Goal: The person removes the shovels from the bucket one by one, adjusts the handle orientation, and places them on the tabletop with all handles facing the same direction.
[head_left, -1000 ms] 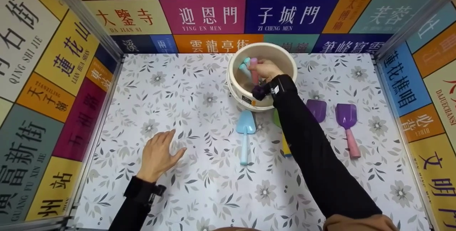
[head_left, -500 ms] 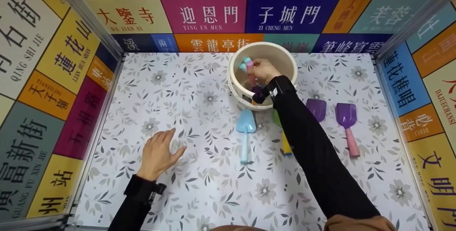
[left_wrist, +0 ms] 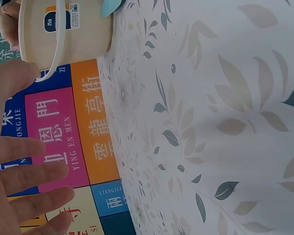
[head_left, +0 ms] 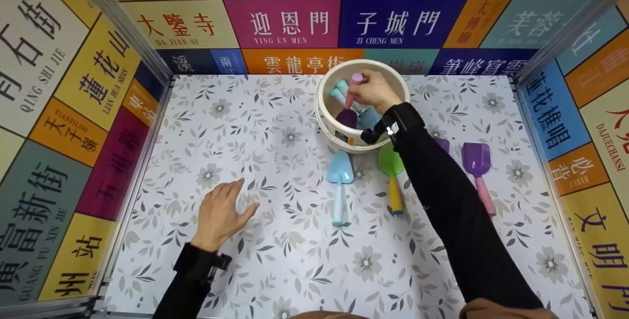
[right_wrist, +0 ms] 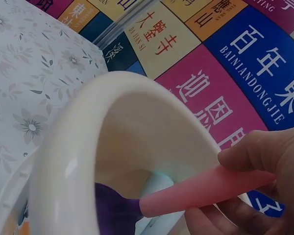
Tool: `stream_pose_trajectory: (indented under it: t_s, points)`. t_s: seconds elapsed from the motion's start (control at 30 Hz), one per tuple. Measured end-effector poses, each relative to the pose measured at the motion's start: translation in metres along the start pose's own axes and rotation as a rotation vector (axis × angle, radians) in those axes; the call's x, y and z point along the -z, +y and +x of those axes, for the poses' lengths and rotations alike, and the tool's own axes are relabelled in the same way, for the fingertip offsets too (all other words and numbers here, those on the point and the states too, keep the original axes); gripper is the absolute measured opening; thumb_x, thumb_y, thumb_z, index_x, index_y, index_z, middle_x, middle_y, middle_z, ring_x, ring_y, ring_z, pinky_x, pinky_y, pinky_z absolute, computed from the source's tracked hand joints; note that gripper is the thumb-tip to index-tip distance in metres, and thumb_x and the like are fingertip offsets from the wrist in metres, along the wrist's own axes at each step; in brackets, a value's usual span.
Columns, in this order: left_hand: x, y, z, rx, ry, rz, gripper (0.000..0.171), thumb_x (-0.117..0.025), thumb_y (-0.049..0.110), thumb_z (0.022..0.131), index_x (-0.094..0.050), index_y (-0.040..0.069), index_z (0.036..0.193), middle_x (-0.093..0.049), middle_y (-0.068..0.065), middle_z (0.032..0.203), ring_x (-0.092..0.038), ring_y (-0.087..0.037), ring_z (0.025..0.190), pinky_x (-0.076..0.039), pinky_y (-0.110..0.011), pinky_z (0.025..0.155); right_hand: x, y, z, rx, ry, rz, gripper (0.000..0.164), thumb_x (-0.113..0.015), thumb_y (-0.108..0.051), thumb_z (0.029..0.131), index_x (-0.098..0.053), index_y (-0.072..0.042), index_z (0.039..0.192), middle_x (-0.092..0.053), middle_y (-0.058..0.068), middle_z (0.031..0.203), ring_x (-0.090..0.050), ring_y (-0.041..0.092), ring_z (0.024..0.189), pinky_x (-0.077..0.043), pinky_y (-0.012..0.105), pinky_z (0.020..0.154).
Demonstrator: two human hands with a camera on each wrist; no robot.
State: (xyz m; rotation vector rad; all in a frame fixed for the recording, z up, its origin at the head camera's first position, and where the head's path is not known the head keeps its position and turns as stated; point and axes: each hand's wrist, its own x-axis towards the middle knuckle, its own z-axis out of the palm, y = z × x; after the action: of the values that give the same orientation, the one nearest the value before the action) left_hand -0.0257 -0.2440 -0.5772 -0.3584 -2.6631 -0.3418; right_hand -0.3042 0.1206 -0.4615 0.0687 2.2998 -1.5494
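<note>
My right hand pinches the pink handle of a toy shovel over the white bucket. Its purple blade points down inside the rim in the right wrist view. Also in the bucket, light blue shovels lean with their handles up, partly hidden by my hand and arm. To the left, my left hand holds nothing, fingers extended and thumb apart, above the patterned tabletop. The left wrist view shows those spread fingers with the bucket's side beyond them.
In front of the bucket lie a light blue shovel and a green shovel with yellow handle. Farther right is a purple shovel with pink handle; another purple blade is mostly behind my sleeve. Printed panels enclose the table's back and sides.
My right hand has risen and shifted slightly right with the pink-handled shovel, so its purple blade now shows inside the bucket. The green shovel is uncovered. My left hand stays put.
</note>
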Motion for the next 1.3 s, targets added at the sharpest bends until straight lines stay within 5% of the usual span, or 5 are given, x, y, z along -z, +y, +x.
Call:
stream_pose_trajectory:
  t_s: [0.37, 0.87, 1.07, 1.3]
  points:
    - [-0.001, 0.010, 0.004, 0.000, 0.009, -0.047, 0.061, -0.090, 0.035, 0.086, -0.075, -0.002, 0.132, -0.083, -0.021, 0.116, -0.078, -0.041, 0.106, -0.067, -0.055, 0.085, 0.037, -0.002, -0.039, 0.157, 0.066, 0.114, 0.016, -0.066, 0.003, 0.101, -0.066, -0.007, 0.113, -0.080, -0.009, 0.079, -0.078, 0.008, 0.085, -0.061, 0.019, 0.091]
    - [0.000, 0.029, 0.016, -0.037, 0.052, -0.122, 0.060, -0.092, 0.030, 0.085, -0.075, -0.002, 0.132, -0.082, -0.021, 0.119, -0.079, -0.040, 0.107, -0.068, -0.054, 0.086, 0.077, 0.027, -0.119, 0.369, 0.181, 0.342, 0.027, -0.071, 0.004, 0.104, -0.072, -0.017, 0.121, -0.082, -0.013, 0.104, -0.072, 0.010, 0.109, -0.056, 0.022, 0.104]
    - [0.001, 0.038, 0.020, -0.037, 0.067, -0.167, 0.059, -0.092, 0.029, 0.086, -0.075, -0.002, 0.133, -0.083, -0.022, 0.120, -0.079, -0.040, 0.109, -0.069, -0.052, 0.091, 0.085, 0.047, -0.147, 0.515, 0.224, 0.573, 0.024, -0.077, 0.007, 0.100, -0.076, -0.006, 0.120, -0.081, 0.000, 0.112, -0.079, 0.011, 0.105, -0.063, 0.023, 0.106]
    - [0.001, 0.046, 0.022, -0.052, 0.104, -0.213, 0.060, -0.093, 0.026, 0.083, -0.075, -0.003, 0.132, -0.082, -0.021, 0.120, -0.079, -0.039, 0.108, -0.069, -0.052, 0.090, 0.080, 0.091, -0.178, 0.728, 0.135, 1.009, 0.025, -0.067, 0.020, 0.099, -0.069, 0.007, 0.120, -0.076, 0.019, 0.121, -0.081, 0.028, 0.111, -0.066, 0.038, 0.109]
